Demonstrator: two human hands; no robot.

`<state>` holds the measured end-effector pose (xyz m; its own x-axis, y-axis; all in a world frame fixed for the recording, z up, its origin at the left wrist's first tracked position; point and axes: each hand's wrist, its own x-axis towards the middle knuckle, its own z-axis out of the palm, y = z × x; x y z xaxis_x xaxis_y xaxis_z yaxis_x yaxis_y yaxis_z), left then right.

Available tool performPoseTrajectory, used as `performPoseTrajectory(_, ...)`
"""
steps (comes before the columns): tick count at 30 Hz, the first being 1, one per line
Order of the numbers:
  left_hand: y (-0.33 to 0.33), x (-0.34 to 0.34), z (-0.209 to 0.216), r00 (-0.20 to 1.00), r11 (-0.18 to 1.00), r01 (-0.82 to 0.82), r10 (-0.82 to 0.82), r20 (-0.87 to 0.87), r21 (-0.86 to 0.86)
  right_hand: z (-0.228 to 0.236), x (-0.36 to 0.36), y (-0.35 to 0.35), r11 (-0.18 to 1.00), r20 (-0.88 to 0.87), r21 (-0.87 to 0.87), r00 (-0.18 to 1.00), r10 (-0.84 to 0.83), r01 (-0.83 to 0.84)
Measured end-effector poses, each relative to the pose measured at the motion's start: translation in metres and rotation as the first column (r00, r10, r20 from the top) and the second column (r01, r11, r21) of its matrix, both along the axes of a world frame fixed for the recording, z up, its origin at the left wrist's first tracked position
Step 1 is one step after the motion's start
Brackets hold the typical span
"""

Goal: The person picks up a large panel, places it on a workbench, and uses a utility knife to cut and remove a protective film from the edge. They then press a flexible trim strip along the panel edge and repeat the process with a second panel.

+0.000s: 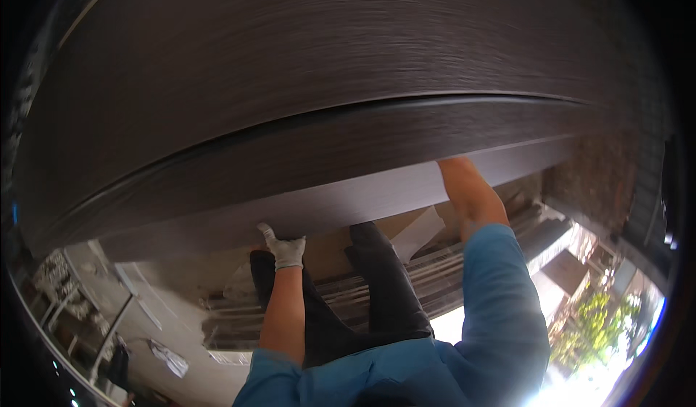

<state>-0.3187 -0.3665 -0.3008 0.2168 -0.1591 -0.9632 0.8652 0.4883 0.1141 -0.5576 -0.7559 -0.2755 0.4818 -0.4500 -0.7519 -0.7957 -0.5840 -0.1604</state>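
Note:
A large dark brown wood-grain panel (341, 44) fills the upper view. Below a dark seam runs a narrower dark board (348, 146), and under that a paler greyish-brown board (355, 197). My left hand (288, 251), in a white glove, grips the pale board's lower edge; its thumb rests against the face and the other fingers are partly hidden. My right forearm (467, 186) crosses in front of the pale board and ends at the dark board's lower edge. The right hand and its fingers are hidden there, so what it touches cannot be told.
Long stacked strips (442, 273) lie beneath the boards, around my dark-trousered legs (391, 284). A pale sheet (419, 233) lies near my right knee. At left are a metal frame (112, 334) and a crumpled light cloth or paper (168, 358) on the floor. Green plants (594, 320) stand in bright light at lower right.

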Motion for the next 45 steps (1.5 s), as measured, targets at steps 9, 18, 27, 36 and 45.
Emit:
performPoseTrajectory(9, -0.012, -0.012, -0.010, 0.994, 0.995, -0.098, 0.098, 0.056, -0.007, -0.036, -0.008, -0.003, 0.980, 0.080, -0.136, 0.985, 0.155, -0.143)
performPoseTrajectory(18, 0.001, -0.018, -0.029, 0.987, 0.982, -0.160, 0.159, 0.015, 0.105, -0.043, -0.028, 0.016, 0.954, 0.022, -0.295, 0.998, 0.062, -0.053)
performPoseTrajectory(27, 0.001, -0.026, -0.022, 0.992, 0.999, -0.020, 0.014, 0.126, 0.050, -0.042, -0.118, 0.035, 0.753, 0.386, -0.604, 0.922, -0.009, 0.261)
performPoseTrajectory(36, 0.000, -0.004, -0.011, 0.990, 0.991, 0.111, -0.116, 0.076, 0.072, -0.060, -0.170, 0.185, -0.800, 0.018, 0.289, -0.839, -0.544, 0.525)
performPoseTrajectory(45, -0.019, 0.003, 0.010, 0.977, 0.935, 0.197, -0.214, 0.025, 0.295, -0.041, -0.155, 0.159, -0.771, 0.078, 0.405, -0.859, -0.507, 0.492)
